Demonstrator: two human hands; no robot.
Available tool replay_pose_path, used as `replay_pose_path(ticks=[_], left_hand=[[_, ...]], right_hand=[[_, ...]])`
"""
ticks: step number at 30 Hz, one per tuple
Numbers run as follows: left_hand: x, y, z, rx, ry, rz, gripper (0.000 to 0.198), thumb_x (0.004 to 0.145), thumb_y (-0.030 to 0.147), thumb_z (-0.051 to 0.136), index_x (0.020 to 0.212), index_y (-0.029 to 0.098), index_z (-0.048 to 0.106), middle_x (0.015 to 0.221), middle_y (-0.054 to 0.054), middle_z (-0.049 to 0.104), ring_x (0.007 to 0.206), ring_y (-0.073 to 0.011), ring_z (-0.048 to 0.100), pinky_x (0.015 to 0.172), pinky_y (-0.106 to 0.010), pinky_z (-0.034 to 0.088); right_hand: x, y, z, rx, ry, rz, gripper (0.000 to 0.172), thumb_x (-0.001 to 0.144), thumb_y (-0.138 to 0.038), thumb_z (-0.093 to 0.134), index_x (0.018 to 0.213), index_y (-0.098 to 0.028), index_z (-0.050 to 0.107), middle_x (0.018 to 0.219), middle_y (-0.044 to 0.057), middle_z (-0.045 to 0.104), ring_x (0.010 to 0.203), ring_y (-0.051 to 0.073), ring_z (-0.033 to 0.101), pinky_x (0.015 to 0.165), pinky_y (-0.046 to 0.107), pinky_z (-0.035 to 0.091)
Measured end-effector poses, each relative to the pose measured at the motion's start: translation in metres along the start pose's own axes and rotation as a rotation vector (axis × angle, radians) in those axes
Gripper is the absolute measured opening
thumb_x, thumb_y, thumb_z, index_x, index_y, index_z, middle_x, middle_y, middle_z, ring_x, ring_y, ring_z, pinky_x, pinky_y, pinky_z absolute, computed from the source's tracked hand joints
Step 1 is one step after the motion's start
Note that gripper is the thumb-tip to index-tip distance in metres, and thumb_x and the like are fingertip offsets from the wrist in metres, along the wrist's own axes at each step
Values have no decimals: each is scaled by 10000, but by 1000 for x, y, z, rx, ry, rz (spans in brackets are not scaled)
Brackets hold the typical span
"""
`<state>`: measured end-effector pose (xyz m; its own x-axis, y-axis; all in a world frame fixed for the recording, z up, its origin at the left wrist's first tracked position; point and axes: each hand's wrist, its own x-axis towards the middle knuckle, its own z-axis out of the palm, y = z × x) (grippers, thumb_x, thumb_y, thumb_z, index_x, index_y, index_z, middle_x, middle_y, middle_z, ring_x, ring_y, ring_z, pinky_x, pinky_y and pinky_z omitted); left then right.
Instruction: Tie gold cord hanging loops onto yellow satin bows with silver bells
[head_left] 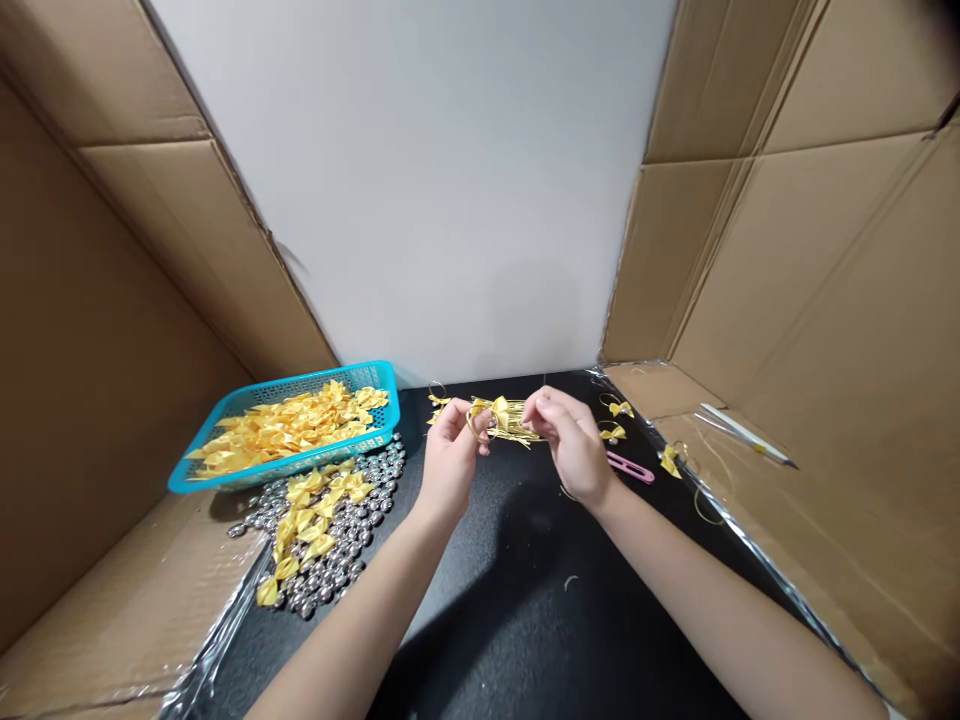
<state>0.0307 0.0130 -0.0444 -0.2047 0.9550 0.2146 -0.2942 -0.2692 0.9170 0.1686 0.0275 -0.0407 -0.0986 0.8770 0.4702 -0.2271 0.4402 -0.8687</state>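
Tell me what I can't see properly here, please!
In the head view:
What the right hand pinches, if anything: too small.
The bow in the left hand: fastening too small.
Bottom of the basket: mostly under yellow bows.
One end of the pink tool: behind the right hand.
Elbows: cut off by the bottom edge.

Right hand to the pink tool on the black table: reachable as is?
Likely yes: the pink tool lies just to the right of the right hand, with nothing visible on its exposed part. The hand hides its left end.
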Motion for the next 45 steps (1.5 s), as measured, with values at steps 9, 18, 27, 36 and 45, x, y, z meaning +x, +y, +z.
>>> replay_pose_path(ticks=[9,18,27,36,45], left_hand=[[-5,0,2,66,4,134,302,709,344,795,665,184,542,575,68,516,537,-75,424,539,-174,374],[-3,1,0,144,-57,159,298,700,369,805,669,190,569,570,65,499,542,-88,431,550,-191,363],[0,4,-2,199,-160,112,317,748,436,742,641,181,587,571,36,516,548,-107,443,553,-216,372],[-19,33,9,203,-149,166,306,727,422,783,648,184,609,550,36,543,526,-99,447,522,-210,369],[-21,30,4,164,-170,149,251,809,407,716,701,192,644,568,32,558,532,-105,489,544,-216,412]], right_hand=[[-20,4,23,-149,79,47,260,868,-295,505,645,-181,577,588,-28,479,572,120,403,577,265,310],[-14,5,27,36,12,271,274,843,-381,455,637,-202,478,506,-82,249,452,88,215,446,240,217],[-8,-4,11,-95,177,57,313,904,-358,462,633,-203,435,611,-40,390,585,112,352,555,256,283],[-20,-33,11,-276,61,-163,289,959,-322,456,788,-212,661,601,-14,570,587,137,519,576,271,400],[-27,-34,17,-176,50,-118,284,964,-304,469,839,-206,704,667,-1,628,597,128,549,669,294,477]])
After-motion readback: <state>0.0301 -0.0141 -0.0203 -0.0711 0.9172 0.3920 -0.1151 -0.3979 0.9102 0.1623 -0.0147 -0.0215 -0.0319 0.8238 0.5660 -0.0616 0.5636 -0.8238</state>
